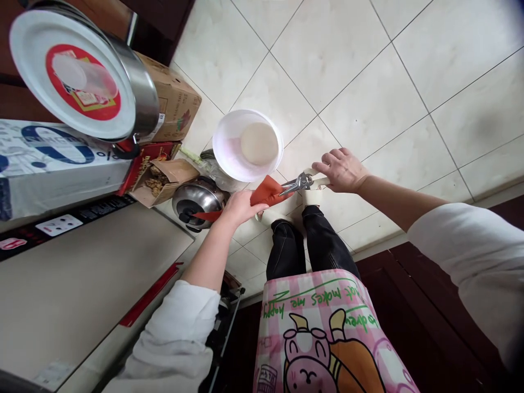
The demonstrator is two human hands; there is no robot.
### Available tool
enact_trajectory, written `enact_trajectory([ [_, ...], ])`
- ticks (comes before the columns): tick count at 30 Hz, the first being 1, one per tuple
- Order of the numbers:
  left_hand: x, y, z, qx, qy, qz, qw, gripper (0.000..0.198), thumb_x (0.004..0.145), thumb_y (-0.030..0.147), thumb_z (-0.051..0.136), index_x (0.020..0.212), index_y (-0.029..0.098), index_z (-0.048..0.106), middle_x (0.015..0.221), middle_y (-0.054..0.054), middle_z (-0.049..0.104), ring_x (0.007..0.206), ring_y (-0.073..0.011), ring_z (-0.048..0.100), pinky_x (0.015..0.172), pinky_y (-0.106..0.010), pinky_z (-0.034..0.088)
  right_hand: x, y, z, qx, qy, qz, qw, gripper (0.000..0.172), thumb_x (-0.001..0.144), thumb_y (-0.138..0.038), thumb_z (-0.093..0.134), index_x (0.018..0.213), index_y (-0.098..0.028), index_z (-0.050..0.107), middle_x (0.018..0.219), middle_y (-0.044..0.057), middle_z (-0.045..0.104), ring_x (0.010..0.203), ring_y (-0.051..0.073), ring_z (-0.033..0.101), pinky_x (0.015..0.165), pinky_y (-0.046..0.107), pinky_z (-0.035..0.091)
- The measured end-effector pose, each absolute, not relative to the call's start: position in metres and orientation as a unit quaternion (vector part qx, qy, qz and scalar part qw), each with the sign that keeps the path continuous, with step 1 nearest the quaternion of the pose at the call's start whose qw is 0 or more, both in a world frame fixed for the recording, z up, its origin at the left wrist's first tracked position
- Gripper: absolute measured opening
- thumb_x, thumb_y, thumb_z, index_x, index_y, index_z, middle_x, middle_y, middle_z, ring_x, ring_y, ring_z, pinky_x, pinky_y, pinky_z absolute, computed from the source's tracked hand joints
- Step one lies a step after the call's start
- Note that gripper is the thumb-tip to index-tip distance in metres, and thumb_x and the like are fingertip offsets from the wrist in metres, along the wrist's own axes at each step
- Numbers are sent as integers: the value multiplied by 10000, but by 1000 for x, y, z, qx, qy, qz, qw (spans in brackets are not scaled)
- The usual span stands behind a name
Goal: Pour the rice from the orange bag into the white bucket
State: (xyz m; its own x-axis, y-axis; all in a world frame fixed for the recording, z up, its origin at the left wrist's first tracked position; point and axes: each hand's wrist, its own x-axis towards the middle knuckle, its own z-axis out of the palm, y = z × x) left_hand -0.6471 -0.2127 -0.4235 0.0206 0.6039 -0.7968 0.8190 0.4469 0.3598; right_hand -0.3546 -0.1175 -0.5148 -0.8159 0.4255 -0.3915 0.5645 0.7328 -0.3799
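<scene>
My left hand (241,207) is shut on a flat red-orange piece (268,191), which may be cloth or food; the picture does not settle which. A narrower red strip (207,216) sticks out on the far side of that hand. My right hand (341,169) grips cream-handled metal scissors (301,183), whose blades touch the edge of the red-orange piece. Just beyond both hands stands a white bowl (215,146) holding a round beige disc (259,143).
A steel pot (143,87) with a white plate (28,65) on top stands at the upper left beside a cardboard box (176,98). A steel pot lid (198,199) and an open paper bag (158,183) sit near my left hand, above a pale counter (82,295).
</scene>
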Motion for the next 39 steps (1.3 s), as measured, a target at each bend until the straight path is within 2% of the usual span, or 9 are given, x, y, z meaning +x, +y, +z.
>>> enact_trajectory([
  [4, -643, -213, -427, 536, 694, -121, 465, 345, 875, 297, 559, 1185, 159, 623, 1102, -112, 700, 1054, -265, 636, 963, -389, 472, -360, -110, -518, 261, 929, -213, 150, 525, 923, -571, 330, 1205, -189, 554, 1037, 127, 585, 888, 272, 469, 790, 415, 321],
  [10, -645, -211, -429, 545, 676, -117, 483, 261, 897, 270, 536, 1106, 181, 664, 1034, -84, 722, 1005, -248, 648, 947, -359, 463, -361, -104, -520, 225, 935, -208, 181, 621, 917, -639, 326, 1228, -154, 557, 1043, 130, 611, 866, 244, 498, 754, 389, 338],
  [16, -645, -205, -428, 542, 663, -127, 500, 227, 873, 225, 549, 1056, 189, 678, 1017, -70, 731, 998, -243, 644, 918, -343, 461, -354, -107, -522, 215, 933, -222, 185, 493, 914, -596, 399, 1155, -213, 594, 975, 78, 647, 818, 214, 540, 659, 324, 340],
  [22, -645, -203, -428, 533, 670, -129, 501, 237, 870, 225, 544, 1058, 180, 681, 1025, -73, 736, 1007, -250, 634, 911, -347, 458, -352, -108, -518, 216, 922, -239, 216, 461, 935, -512, 358, 1131, -173, 600, 922, 89, 659, 791, 218, 568, 584, 295, 265],
  [26, -644, -200, -426, 533, 670, -148, 496, 269, 876, 244, 541, 1086, 149, 679, 1022, -88, 741, 1016, -258, 627, 908, -334, 451, -355, -105, -507, 235, 899, -261, 263, 412, 929, -476, 375, 1143, -195, 586, 923, 87, 662, 779, 214, 573, 586, 293, 246],
  [31, -642, -196, -423, 528, 668, -190, 489, 299, 890, 292, 526, 1105, 168, 693, 1006, -105, 744, 961, -284, 658, 835, -347, 465, -356, -111, -494, 264, 867, -288, 308, 370, 911, -453, 396, 1140, -226, 577, 924, 83, 664, 744, 210, 570, 596, 301, 246],
  [35, -641, -197, -423, 518, 678, -208, 478, 313, 890, 293, 520, 1107, 155, 698, 993, -131, 741, 944, -298, 664, 825, -366, 471, -358, -123, -486, 288, 854, -301, 312, 373, 901, -448, 408, 1144, -219, 574, 949, 97, 653, 770, 217, 573, 604, 298, 261],
  [39, -641, -202, -425, 516, 687, -162, 486, 292, 878, 265, 532, 1101, 181, 700, 1011, -104, 740, 962, -271, 660, 866, -347, 471, -356, -134, -482, 304, 853, -299, 300, 380, 891, -443, 416, 1143, -205, 573, 983, 108, 641, 807, 229, 573, 639, 303, 290],
])
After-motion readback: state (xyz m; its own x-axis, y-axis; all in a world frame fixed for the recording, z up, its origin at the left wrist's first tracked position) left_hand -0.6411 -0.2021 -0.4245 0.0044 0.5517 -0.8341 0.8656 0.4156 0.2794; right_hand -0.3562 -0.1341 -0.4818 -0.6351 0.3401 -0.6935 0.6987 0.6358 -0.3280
